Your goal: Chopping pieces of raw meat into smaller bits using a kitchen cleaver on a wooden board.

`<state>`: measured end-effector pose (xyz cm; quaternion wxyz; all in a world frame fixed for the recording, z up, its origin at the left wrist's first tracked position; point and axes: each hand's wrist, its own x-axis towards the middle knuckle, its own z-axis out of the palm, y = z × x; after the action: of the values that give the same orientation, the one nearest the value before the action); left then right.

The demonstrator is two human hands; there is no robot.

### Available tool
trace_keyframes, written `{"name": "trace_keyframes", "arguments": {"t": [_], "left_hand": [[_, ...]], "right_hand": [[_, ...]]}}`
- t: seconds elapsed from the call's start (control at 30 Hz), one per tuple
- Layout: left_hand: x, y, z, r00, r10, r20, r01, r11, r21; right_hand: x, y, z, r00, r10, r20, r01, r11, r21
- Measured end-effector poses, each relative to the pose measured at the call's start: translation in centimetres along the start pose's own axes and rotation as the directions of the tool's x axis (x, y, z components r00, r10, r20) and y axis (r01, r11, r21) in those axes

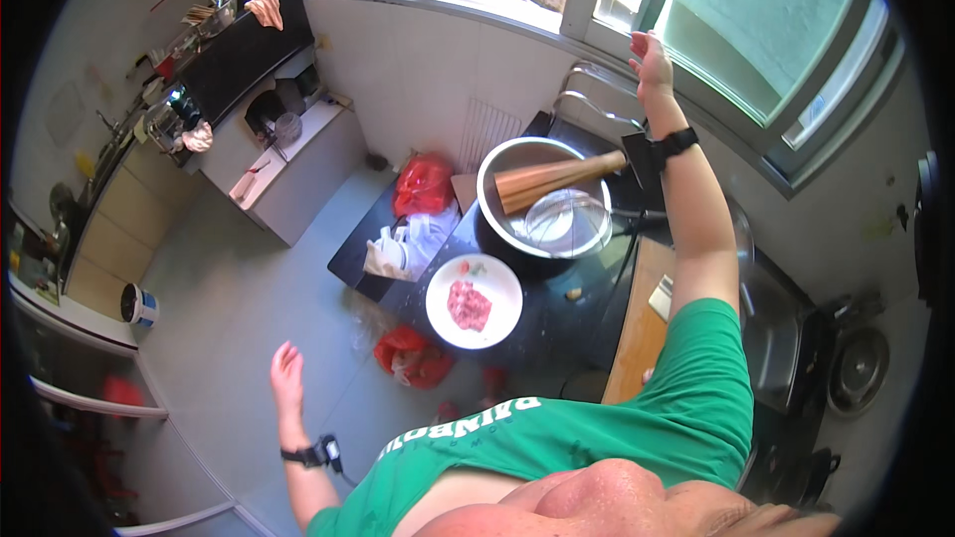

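Note:
My right hand [650, 63], with a black band on the wrist, is raised in front of the window frame [597, 22]; its fingers are loosely spread and nothing shows in them. Whether it touches the frame I cannot tell. My left hand [287, 380], also wearing a wristband, hangs over the floor at the left, empty, fingers loosely extended. Between my arms, on a dark counter [537, 321], lies a white plate [500, 324] of raw minced meat [469, 306]. Behind it a large metal bowl [489, 201] holds a wooden bundle [548, 180] and a wire strainer [568, 220].
Red [424, 183] and white plastic bags [421, 239] sit on the counter's left part. A wooden board [634, 335] lies under my right arm, beside a metal sink [772, 350]. Another red bag [410, 358] is below the counter; a bucket [140, 306] stands on the floor.

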<state>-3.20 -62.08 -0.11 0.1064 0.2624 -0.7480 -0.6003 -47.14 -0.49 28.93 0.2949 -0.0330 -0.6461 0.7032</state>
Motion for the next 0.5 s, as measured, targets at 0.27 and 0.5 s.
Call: {"name": "trace_keyframes", "arguments": {"t": [0.27, 0.5], "left_hand": [[-6.2, -0.7, -6.8, 0.898, -0.209, -0.387, 0.300, 0.934, 0.192], [-4.6, 3.9, -1.1, 0.941, -0.125, -0.314, 0.244, 0.895, 0.373]], "right_hand": [[15.9, 14.3, 2.2, 0.935, -0.206, 0.290, 0.331, 0.802, -0.497], [21.1, 17.3, 7.8, 0.876, -0.061, 0.478, 0.329, 0.801, -0.501]]}}
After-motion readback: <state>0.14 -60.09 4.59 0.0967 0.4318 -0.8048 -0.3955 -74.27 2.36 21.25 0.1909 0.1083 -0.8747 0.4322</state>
